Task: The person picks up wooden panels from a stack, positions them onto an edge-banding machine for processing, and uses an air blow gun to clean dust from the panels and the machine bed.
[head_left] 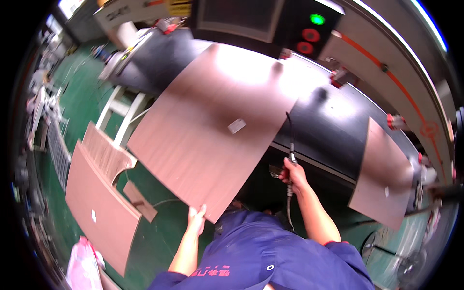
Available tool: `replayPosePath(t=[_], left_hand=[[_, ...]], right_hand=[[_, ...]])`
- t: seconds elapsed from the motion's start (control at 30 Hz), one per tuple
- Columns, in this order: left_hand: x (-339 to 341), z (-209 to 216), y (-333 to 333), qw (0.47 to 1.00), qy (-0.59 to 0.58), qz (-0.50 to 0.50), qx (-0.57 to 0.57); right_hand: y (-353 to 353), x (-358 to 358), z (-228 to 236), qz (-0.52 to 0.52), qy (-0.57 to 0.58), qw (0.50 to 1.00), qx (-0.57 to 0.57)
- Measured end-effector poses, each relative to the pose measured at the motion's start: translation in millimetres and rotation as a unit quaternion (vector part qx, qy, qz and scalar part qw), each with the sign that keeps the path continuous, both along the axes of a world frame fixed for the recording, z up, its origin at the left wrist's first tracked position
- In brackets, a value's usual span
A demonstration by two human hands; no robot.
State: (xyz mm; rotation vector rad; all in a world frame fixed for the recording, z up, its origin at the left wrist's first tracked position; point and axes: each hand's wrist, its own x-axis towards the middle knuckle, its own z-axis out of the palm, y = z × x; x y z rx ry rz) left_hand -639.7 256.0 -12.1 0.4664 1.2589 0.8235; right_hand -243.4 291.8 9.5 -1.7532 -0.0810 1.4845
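A large brown wood-grain panel (208, 121) with a small white label rests partly on the dark machine table and juts out over its near edge. My left hand (195, 220) is closed on its near corner, thumb on top; the fingers underneath are hidden. To the right of the panel, my right hand (295, 175) grips a slim black handheld tool (292, 155). A thin tip points up from the tool toward the table, and a hose or cable hangs from its lower end. Its exact kind is too small to tell.
A long machine beam (391, 72) with red clamps spans the far side of the dark table (328, 135). Another brown panel (384, 179) lies at the right. Several panels (101, 208) lean at the left beside a white frame (128, 113). A pink bag (83, 266) sits lower left.
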Motion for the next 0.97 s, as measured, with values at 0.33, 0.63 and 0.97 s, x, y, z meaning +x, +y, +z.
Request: replayPosePath(t=[0.33,0.63,0.97], left_hand=[[-33,-20,30,0.993,0.048,0.096,-0.055],[-42,-62,107,0.925,0.321,0.2,-0.036],[-52,-56,95,0.937,0.319,0.145,-0.002]], right_hand=[[31,-1,-77,-0.162,0.156,0.96,0.169],[59,-35,-89,-0.219,0.039,0.963,0.154],[-28,-27,-61,-0.161,0.09,0.949,0.256]])
